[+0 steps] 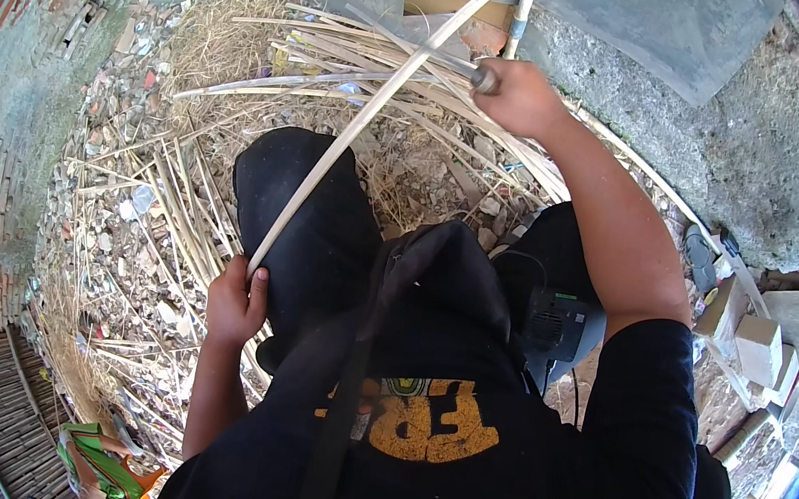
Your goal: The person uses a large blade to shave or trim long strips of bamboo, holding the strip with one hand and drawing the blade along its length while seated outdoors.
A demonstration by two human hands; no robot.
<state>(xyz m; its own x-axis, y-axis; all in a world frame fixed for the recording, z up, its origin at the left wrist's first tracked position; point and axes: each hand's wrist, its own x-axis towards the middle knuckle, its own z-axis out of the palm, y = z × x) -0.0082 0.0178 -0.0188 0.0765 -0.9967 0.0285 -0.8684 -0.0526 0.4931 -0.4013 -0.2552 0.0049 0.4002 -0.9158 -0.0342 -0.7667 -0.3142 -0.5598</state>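
A long, pale bamboo strip (349, 132) slants from my left knee up past the top edge of the view. Its near end is in my left hand (236, 304), the fingers closed round it and the thumb along its side. Across the strip's upper part lies the thin blade of a knife (450, 58). My right hand (520, 99) is closed round the knife's handle, and the handle's rounded grey-brown end sticks out by the fingers. Whether the blade's edge touches the strip or bites into it, I cannot tell.
Several cut strips (309, 91) lie heaped beyond my knees, with more strips (189, 197) to the left on rubble. Dry straw (215, 39) sits behind. An upright pole (523, 13) stands near the strip's far end. Pale blocks (758, 347) and a sandal (700, 259) are at right.
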